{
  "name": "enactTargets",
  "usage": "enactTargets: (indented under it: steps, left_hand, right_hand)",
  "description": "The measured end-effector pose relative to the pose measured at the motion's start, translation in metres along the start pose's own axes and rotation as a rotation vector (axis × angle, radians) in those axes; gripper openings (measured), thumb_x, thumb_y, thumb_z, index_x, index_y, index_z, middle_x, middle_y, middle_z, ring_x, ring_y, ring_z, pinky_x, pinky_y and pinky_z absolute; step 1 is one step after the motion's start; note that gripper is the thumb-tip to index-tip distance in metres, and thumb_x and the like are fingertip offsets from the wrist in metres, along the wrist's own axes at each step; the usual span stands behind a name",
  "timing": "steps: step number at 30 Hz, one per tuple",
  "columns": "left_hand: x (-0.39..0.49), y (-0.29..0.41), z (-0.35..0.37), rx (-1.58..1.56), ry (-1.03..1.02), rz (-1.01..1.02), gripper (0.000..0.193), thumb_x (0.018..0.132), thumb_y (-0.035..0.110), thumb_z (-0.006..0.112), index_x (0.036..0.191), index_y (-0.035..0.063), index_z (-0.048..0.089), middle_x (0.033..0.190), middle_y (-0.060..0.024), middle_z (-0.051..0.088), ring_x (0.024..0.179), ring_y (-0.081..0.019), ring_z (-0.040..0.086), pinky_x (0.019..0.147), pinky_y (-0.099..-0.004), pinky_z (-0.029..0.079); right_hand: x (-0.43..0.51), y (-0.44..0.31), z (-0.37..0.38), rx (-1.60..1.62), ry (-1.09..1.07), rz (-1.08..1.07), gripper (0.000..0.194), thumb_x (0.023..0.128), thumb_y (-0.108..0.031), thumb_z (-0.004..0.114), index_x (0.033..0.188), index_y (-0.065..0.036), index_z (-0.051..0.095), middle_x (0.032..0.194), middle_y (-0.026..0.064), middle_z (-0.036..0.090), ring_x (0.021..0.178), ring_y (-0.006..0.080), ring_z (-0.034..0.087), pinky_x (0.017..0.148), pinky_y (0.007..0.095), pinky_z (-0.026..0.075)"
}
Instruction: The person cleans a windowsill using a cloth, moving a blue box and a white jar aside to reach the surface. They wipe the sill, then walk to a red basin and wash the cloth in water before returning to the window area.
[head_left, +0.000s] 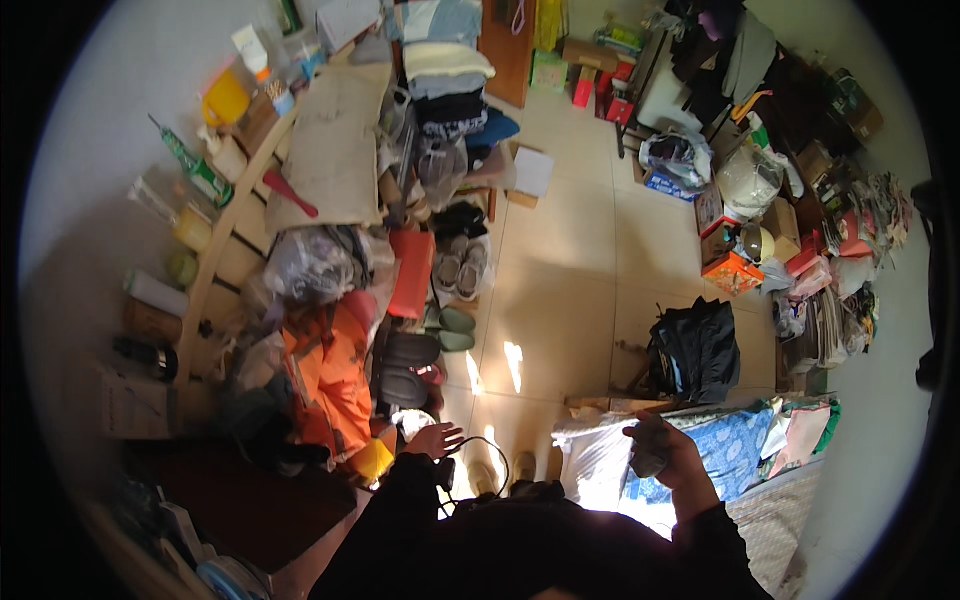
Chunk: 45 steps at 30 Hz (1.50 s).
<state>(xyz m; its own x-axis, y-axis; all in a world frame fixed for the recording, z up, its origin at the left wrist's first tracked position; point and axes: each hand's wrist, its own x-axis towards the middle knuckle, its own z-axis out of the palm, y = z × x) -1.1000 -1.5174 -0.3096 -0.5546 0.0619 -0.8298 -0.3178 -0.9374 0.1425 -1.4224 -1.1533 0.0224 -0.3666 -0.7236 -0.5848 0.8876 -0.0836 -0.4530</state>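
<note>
My right hand (686, 465) is closed around a small crumpled grey cloth (649, 448), held above the edge of a bed. Under it lie a white striped cover (592, 457) and a blue floral-patterned cloth (724, 442). My left hand (433, 441) holds nothing, and its fingers are spread. A thin black cable (504, 450) loops beside that hand towards my body. Just left of it are a yellow item (373, 459) and a heap of orange fabric (334, 390). My shoes (481, 476) stand on the sunlit floor below.
Along the left, a slatted wooden frame (232, 206) carries bags and clothes, with shoes (459, 270) beside it. A black garment (696, 349) is draped at the right, over something hidden. Boxes (731, 274) and bags line the right wall. Pale floor tiles (555, 300) run between.
</note>
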Motion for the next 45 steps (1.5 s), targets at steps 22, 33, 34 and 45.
enactTargets:
  steps: [22,33,34,45]
  left_hand:
    - [-0.054,0.473,0.401,0.741,-0.119,0.560,0.010,0.083,0.002,0.052,0.074,0.0040,0.056,0.072,-0.0057,0.054,0.063,-0.0159,0.050,0.055,-0.0277,0.041]
    - [0.042,0.658,0.557,0.746,-0.257,0.623,0.012,0.084,0.003,0.050,0.073,0.0055,0.054,0.070,-0.0060,0.054,0.062,-0.0172,0.051,0.055,-0.0276,0.040]
    - [0.057,0.673,0.580,0.772,-0.259,0.561,0.013,0.085,0.003,0.050,0.073,0.0053,0.053,0.070,-0.0055,0.052,0.062,-0.0163,0.049,0.056,-0.0269,0.039]
    - [0.191,0.785,0.777,0.804,-0.307,0.547,0.011,0.083,0.003,0.049,0.073,0.0047,0.054,0.070,-0.0040,0.052,0.061,-0.0137,0.045,0.055,-0.0258,0.036]
  right_hand:
    - [0.154,-0.316,-0.022,0.128,0.073,-0.449,0.064,0.071,-0.009,0.056,0.135,-0.002,0.050,0.115,0.0221,0.065,0.090,0.0327,0.066,0.083,0.0421,0.056]
    - [0.250,-0.444,-0.012,0.330,0.185,-0.636,0.064,0.071,-0.011,0.056,0.135,-0.014,0.053,0.115,0.0189,0.066,0.080,0.0318,0.068,0.069,0.0466,0.058]
    - [0.253,-0.455,-0.013,0.350,0.226,-0.654,0.064,0.072,-0.011,0.056,0.135,-0.013,0.053,0.115,0.0196,0.066,0.081,0.0323,0.068,0.069,0.0474,0.058]
    - [0.339,-0.661,-0.106,0.304,0.334,-0.727,0.058,0.078,-0.016,0.054,0.136,-0.017,0.054,0.112,0.0170,0.068,0.075,0.0309,0.068,0.064,0.0444,0.057]
